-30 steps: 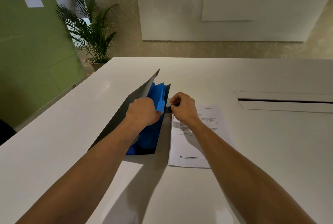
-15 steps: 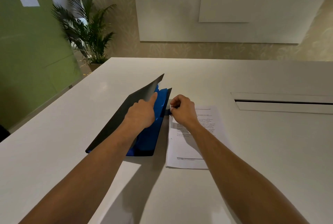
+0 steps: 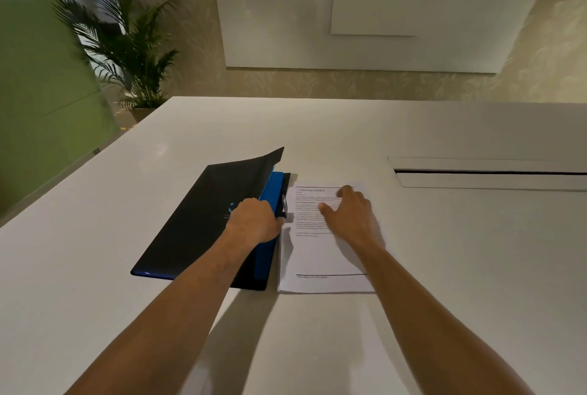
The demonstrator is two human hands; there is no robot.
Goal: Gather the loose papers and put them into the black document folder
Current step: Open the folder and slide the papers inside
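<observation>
On white table point(image 3: 444, 267), left hand point(image 3: 254, 223) grips folder point(image 3: 197, 229) (cover lifted); right hand point(image 3: 349, 217) flat, open, on papers point(image 3: 314, 255).

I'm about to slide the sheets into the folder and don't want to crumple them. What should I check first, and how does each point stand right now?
1. Black document folder open enough: not ok, cover lifted only at its far corner.
2. Left hand at the folder's opening edge: ok.
3. Right hand on the white printed papers: ok, resting flat.
4. Papers gathered squarely: cannot tell, only the top sheet shows.
5. Papers beside the opening: ok.
6. Blue inner pockets free: cannot tell.
</observation>
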